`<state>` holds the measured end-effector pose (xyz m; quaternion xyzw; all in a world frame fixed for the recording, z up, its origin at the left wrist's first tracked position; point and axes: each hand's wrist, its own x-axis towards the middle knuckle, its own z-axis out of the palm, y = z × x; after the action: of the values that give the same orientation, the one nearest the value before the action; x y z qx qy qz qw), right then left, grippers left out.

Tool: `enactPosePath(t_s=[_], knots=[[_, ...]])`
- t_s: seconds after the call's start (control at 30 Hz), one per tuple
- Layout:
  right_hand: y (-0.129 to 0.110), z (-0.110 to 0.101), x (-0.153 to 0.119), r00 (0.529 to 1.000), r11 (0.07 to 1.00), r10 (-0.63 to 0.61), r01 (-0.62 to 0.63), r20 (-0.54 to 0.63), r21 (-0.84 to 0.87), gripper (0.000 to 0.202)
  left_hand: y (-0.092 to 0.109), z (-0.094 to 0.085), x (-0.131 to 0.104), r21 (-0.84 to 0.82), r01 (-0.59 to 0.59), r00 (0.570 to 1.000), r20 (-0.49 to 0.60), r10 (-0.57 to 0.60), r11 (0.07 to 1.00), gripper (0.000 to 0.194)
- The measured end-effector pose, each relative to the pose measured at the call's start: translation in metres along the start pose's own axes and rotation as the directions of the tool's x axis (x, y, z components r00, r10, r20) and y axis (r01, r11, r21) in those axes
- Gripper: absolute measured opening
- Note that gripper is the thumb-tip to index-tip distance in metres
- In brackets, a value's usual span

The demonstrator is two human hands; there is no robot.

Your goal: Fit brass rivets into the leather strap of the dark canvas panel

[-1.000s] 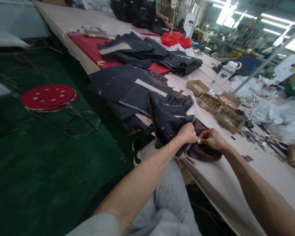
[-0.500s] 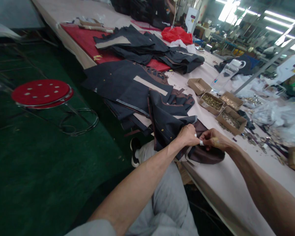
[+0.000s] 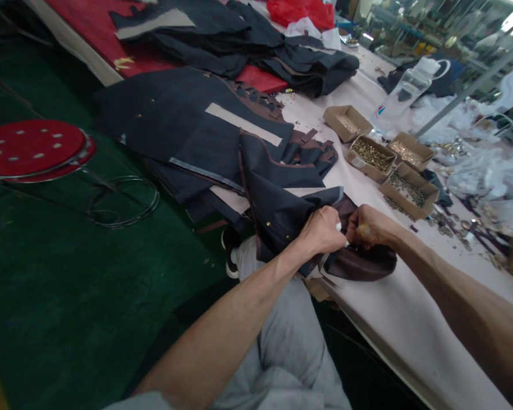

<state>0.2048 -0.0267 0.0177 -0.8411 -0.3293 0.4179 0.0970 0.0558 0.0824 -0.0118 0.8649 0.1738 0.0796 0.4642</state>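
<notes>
We're clamping the navy fabric panel [image 3: 277, 188] in our left hand [image 3: 324, 229] at the table's [image 3: 380, 302] near edge; our right hand [image 3: 367, 228] is pinching tight, its hold hidden. Two brass studs [image 3: 268, 224] are already showing; work by the brown lining [image 3: 361, 266] is looking unfinished.

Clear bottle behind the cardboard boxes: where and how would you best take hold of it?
Probably by the loop on its cap, coming from above: the loop juts out toward the picture's right at the top of the bottle, while cardboard boxes crowd its base.
</notes>
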Motion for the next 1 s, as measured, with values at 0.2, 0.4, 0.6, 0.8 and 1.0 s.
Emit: enactPosePath(t_s=[0.2, 0.4, 0.6, 0.8, 1.0], knots=[[0.005, -0.001, 0.008, 1.0, 1.0, 0.006, -0.006, -0.001, -0.008, 0.006, -0.001, 0.001, -0.004, -0.018, -0.049, 0.996, -0.069, 0.048, 0.999, 0.009], [0.02, 0.016, -0.022, 0.975, 0.969, -0.188, 0.204, -0.12, 0.137, 0.017, 0.003, -0.002, -0.021, 0.001, -0.121, 0.987, -0.107, 0.12, 0.993, 0.012], [0.068, 0.018, -0.065, 0.582, 0.943, -0.29, 0.311, -0.759, -0.122, 0.041, 0.009, 0.004, -0.042, 0.161, -0.24, 0.954, -0.145, 0.263, 0.957, 0.017], [0.097, 0.035, -0.062, 0.642, 0.917, -0.376, 0.361, -0.668, -0.17, 0.031, 0.024, 0.013, -0.064, 0.4, -0.209, 0.952, -0.124, 0.279, 0.892, 0.025], [0.064, 0.04, -0.099, 0.264, 0.808, -0.488, 0.496, -0.832, -0.316, 0.028, 0.077, -0.033, -0.103, 0.559, -0.163, 0.798, -0.41, 0.441, 0.813, 0.041]])
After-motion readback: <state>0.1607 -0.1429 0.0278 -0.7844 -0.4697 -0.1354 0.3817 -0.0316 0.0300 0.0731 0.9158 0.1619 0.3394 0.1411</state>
